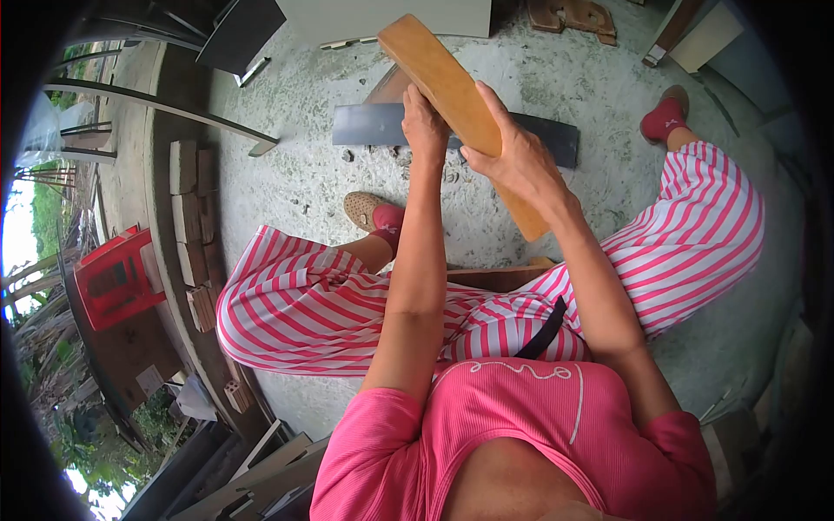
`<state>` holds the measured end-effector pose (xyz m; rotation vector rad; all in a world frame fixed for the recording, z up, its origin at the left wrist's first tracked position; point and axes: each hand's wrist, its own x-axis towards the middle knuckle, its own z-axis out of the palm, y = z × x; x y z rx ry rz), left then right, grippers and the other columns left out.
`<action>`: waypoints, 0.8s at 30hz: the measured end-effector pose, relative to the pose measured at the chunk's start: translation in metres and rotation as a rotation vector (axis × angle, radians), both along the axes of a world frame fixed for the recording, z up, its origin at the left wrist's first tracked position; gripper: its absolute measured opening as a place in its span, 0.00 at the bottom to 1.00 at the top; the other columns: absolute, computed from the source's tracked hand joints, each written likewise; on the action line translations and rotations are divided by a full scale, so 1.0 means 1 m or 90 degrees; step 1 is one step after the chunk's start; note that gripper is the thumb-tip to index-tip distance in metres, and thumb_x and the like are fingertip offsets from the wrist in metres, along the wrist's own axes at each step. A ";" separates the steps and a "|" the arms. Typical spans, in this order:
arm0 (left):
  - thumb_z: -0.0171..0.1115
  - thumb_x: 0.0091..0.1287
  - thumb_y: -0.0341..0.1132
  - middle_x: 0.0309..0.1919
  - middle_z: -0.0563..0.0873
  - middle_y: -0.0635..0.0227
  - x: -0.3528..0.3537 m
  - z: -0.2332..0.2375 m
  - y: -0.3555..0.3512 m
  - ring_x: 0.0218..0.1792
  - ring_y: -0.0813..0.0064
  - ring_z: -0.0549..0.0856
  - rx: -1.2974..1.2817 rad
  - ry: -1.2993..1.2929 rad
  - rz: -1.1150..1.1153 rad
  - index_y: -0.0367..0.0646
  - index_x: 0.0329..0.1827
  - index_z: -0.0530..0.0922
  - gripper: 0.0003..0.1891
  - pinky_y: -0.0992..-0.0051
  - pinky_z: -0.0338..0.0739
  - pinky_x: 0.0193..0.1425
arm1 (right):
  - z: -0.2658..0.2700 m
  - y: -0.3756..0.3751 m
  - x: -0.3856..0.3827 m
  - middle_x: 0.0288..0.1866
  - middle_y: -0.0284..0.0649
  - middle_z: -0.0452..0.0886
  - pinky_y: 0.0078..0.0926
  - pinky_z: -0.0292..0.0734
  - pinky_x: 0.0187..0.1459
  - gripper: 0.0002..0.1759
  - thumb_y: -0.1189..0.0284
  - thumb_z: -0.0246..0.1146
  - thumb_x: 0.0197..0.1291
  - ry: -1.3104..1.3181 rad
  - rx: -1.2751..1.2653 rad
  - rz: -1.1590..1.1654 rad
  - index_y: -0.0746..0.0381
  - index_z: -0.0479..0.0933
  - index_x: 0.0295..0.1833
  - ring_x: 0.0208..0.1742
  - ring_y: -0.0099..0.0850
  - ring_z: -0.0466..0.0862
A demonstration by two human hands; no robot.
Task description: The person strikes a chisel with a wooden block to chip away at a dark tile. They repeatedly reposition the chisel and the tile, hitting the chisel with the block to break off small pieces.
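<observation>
A smooth yellowish-brown wooden block [447, 87], long and thick, is held up at a slant in front of me. Its upper end points to the far left and its lower end comes down toward my right knee. My left hand [426, 126] is closed on its left edge, fingers partly hidden. Lower down, my right hand [521, 165] grips it from the right, thumb lying across the face. Behind and below the block, a dark grey strip [369, 126] lies crosswise on the floor. A brown flat piece [388, 88] shows just beyond that strip.
Small dark crumbs lie on the stained concrete floor [295, 113]. At the left are stacked bricks [184, 217], a red plastic stool [113, 278] and a thin metal bar [174, 106]. Cut wooden pieces [573, 17] lie at the far right. A low wooden seat [491, 278] is partly visible beneath me.
</observation>
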<state>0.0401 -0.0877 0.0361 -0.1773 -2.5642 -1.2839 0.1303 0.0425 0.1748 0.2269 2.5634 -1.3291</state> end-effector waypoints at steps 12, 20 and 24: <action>0.64 0.58 0.38 0.44 0.77 0.51 -0.002 0.001 -0.002 0.44 0.44 0.79 0.026 -0.072 -0.005 0.42 0.47 0.68 0.19 0.54 0.75 0.44 | -0.008 -0.002 -0.007 0.56 0.56 0.76 0.41 0.74 0.56 0.48 0.54 0.63 0.52 0.000 0.004 -0.011 0.48 0.47 0.75 0.55 0.51 0.78; 0.66 0.59 0.38 0.34 0.79 0.60 -0.020 -0.023 -0.036 0.35 0.63 0.79 0.235 -0.118 0.085 0.41 0.49 0.70 0.19 0.66 0.73 0.45 | -0.034 0.011 0.009 0.58 0.55 0.76 0.37 0.72 0.58 0.50 0.49 0.62 0.53 0.022 -0.082 -0.096 0.50 0.45 0.76 0.58 0.48 0.77; 0.66 0.61 0.36 0.38 0.77 0.64 -0.021 -0.047 -0.069 0.33 0.75 0.78 0.578 -0.194 0.216 0.43 0.55 0.64 0.23 0.74 0.75 0.30 | -0.034 0.017 0.008 0.57 0.54 0.76 0.34 0.71 0.58 0.51 0.48 0.62 0.54 0.001 -0.133 -0.147 0.54 0.45 0.76 0.58 0.46 0.78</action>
